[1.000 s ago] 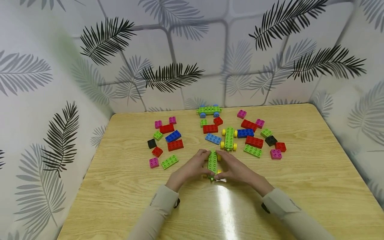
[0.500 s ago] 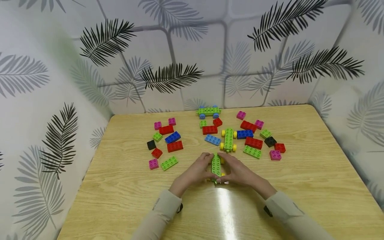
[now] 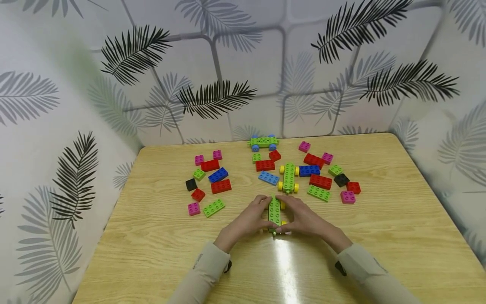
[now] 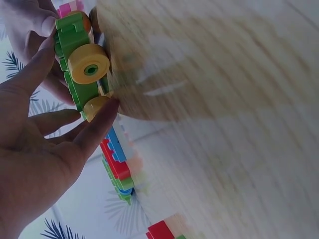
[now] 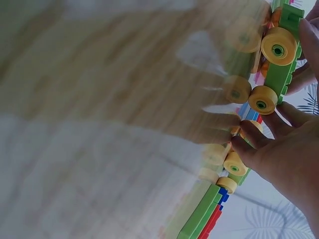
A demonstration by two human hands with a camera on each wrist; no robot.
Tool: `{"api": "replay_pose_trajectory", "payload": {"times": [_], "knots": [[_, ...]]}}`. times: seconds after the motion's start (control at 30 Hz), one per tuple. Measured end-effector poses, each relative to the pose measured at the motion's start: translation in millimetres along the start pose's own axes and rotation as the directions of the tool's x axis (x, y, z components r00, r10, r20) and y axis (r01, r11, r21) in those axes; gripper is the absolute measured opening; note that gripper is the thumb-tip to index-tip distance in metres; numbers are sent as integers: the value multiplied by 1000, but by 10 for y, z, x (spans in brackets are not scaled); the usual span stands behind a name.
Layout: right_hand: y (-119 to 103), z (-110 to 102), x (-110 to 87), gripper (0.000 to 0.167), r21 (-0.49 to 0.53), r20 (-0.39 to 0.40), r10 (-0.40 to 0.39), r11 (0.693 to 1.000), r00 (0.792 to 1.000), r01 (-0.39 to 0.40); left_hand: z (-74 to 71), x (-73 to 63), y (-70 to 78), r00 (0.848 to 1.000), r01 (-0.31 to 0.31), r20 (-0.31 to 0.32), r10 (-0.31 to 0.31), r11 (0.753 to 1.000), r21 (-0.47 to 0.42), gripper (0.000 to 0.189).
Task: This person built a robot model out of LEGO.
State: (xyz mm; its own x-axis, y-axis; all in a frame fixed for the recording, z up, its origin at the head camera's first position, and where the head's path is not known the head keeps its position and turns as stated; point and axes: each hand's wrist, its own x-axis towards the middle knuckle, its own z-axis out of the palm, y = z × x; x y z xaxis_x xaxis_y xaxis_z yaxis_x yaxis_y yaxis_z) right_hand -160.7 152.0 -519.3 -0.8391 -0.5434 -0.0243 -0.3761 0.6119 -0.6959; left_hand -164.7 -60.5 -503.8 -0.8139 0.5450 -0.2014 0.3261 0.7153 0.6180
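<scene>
A light-green studded toy car base with yellow wheels (image 3: 274, 212) stands on the table between both hands, its long side pointing away from me. My left hand (image 3: 247, 218) holds it from the left, thumb at the near end and fingers towards the far end. From the right, my right hand (image 3: 306, 218) grips it in the same way. Each wrist view shows the yellow wheels low by the tabletop, the left wheel (image 4: 88, 63) and the right wheel (image 5: 278, 46). Just beyond stands a second green car base with yellow wheels (image 3: 289, 177).
A green car base with blue wheels (image 3: 263, 142) stands at the table's back edge. Loose bricks lie in groups: a red brick (image 3: 221, 186) among those at left, a light-blue brick (image 3: 268, 177) in the middle, a black brick (image 3: 341, 180) among those at right.
Both hands and the held car base have shifted slightly to the right and a little nearer to me, then slowed. The other bricks keep their places.
</scene>
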Motion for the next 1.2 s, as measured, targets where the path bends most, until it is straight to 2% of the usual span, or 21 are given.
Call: {"api": "replay_pose_trajectory", "payload": {"times": [0.4,0.6,0.77,1.03,1.2], "knots": [[-9,0,-24,96,-8,-13,8,1000,1000,-8,10,-15,58,1000,12,-19,-13,1000,-11,85],[15,0,-40,95,2,-7,18,1000,1000,-18,2,-38,45,1000,-8,-23,8,1000,-17,80],[33,-8,-60,96,14,-10,31,999,999,-31,-30,-78,-24,999,-13,-39,13,1000,1,77],[44,-3,-85,95,28,-23,29,999,999,-29,-273,-261,-181,993,39,-112,-48,996,-85,64],[6,-7,-96,93,47,-23,37,998,999,-36,-500,-454,-370,976,69,-200,-88,993,-98,57]]}}
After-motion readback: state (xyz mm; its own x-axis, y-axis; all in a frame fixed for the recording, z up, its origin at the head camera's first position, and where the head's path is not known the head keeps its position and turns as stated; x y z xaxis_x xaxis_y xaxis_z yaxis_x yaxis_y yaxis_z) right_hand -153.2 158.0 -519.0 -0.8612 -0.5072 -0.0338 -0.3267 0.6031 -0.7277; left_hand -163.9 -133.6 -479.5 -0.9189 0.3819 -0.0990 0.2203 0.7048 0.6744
